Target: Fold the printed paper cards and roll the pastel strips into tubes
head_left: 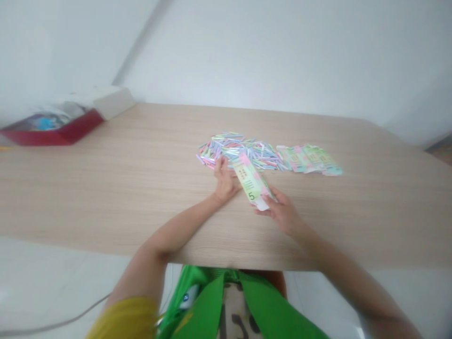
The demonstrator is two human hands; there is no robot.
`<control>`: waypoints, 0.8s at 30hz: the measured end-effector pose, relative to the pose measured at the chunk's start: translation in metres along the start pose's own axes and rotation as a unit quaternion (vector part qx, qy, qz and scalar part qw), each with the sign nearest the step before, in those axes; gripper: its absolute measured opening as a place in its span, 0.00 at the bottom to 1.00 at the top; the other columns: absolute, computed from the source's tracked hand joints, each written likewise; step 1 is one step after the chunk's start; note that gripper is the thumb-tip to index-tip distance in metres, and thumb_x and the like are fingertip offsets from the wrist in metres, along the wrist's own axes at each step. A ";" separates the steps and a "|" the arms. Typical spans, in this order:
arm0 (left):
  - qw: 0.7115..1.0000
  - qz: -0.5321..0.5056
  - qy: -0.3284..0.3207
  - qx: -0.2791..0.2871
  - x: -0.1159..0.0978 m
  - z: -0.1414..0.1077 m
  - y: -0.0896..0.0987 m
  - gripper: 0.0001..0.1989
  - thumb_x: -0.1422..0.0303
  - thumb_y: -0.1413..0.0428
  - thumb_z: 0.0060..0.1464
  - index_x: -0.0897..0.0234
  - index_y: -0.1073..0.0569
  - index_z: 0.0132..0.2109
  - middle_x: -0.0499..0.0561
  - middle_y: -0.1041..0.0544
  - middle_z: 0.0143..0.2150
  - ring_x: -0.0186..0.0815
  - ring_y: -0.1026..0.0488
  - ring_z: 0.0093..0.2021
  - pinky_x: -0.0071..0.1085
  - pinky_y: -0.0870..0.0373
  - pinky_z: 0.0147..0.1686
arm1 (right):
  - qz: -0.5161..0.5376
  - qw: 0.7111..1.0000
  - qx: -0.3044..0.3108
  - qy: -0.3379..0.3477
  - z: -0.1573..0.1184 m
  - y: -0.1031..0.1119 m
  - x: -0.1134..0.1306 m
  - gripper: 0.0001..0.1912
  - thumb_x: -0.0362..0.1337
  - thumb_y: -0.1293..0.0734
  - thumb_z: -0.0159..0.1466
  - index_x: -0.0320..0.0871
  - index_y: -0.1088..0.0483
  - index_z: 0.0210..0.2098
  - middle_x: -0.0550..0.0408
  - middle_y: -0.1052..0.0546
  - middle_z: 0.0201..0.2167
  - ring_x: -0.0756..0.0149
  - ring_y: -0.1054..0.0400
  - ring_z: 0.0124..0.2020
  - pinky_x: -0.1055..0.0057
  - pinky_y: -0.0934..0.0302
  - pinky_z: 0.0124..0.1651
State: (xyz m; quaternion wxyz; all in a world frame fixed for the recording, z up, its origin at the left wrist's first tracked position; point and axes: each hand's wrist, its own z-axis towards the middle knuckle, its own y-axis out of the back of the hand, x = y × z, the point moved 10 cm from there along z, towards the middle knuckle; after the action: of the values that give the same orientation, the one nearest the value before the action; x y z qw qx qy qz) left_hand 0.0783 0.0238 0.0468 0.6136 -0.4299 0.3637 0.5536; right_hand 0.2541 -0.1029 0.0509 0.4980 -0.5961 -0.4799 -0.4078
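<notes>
My right hand [280, 212] is closed around the near end of a slim green-and-pink carton [251, 183], which is tilted with a white flap at that end and a large 5 printed on it. Beside the carton's far half, my left hand [226, 182] is turned on its side with its fingers apart. The carton partly hides it, and I cannot tell whether the two touch. Just beyond both hands lies a loose pile of thin pastel sticks [261, 154]. Several similar green-and-pink cartons [309, 158] lie overlapping at the pile's right.
The wood-look table [141, 188] meets a white wall at the back. On the far left stand a dark red open box [70, 134] with mixed items inside and a white box [113, 101]. A green bag [197, 292] hangs below the front edge, near my lap.
</notes>
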 end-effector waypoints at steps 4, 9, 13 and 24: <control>0.976 -0.138 0.118 0.118 0.003 0.003 -0.028 0.37 0.57 0.29 0.38 0.63 0.27 0.57 0.62 0.26 0.60 0.57 0.34 0.64 0.53 0.38 0.61 | 0.052 0.996 0.046 -0.058 -0.011 -0.008 0.006 0.21 0.35 0.25 0.56 0.49 0.29 0.48 0.53 0.20 0.42 0.64 0.25 0.36 0.71 0.25 0.30; 0.817 -0.262 0.208 0.471 -0.035 -0.052 -0.085 0.47 0.62 0.26 0.30 0.60 0.29 0.61 0.62 0.25 0.60 0.57 0.28 0.59 0.52 0.32 0.57 | 0.076 0.992 0.057 -0.085 -0.004 -0.007 -0.001 0.23 0.34 0.25 0.56 0.48 0.29 0.50 0.55 0.21 0.37 0.68 0.27 0.31 0.77 0.32 0.22; 0.801 -0.290 0.225 0.474 -0.039 -0.065 -0.088 0.51 0.66 0.26 0.30 0.57 0.33 0.65 0.62 0.35 0.68 0.59 0.31 0.63 0.50 0.28 0.54 | 0.056 0.996 0.030 -0.059 0.002 -0.007 -0.016 0.27 0.39 0.23 0.54 0.49 0.31 0.51 0.57 0.23 0.32 0.68 0.29 0.28 0.80 0.50 0.15; 0.824 -0.353 0.286 0.340 -0.005 -0.060 -0.089 0.37 0.58 0.28 0.40 0.67 0.28 0.56 0.63 0.21 0.54 0.55 0.26 0.58 0.52 0.33 0.61 | -0.088 0.987 0.092 -0.096 -0.001 -0.011 -0.014 0.21 0.53 0.29 0.59 0.46 0.24 0.45 0.47 0.21 0.49 0.57 0.28 0.51 0.67 0.32 0.41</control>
State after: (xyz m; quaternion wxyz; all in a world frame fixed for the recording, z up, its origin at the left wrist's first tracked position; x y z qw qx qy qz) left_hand 0.1678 -0.0350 0.0406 0.7430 -0.4322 0.5110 -0.0073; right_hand 0.2407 -0.1062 0.0393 0.4644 -0.5394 -0.6116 -0.3455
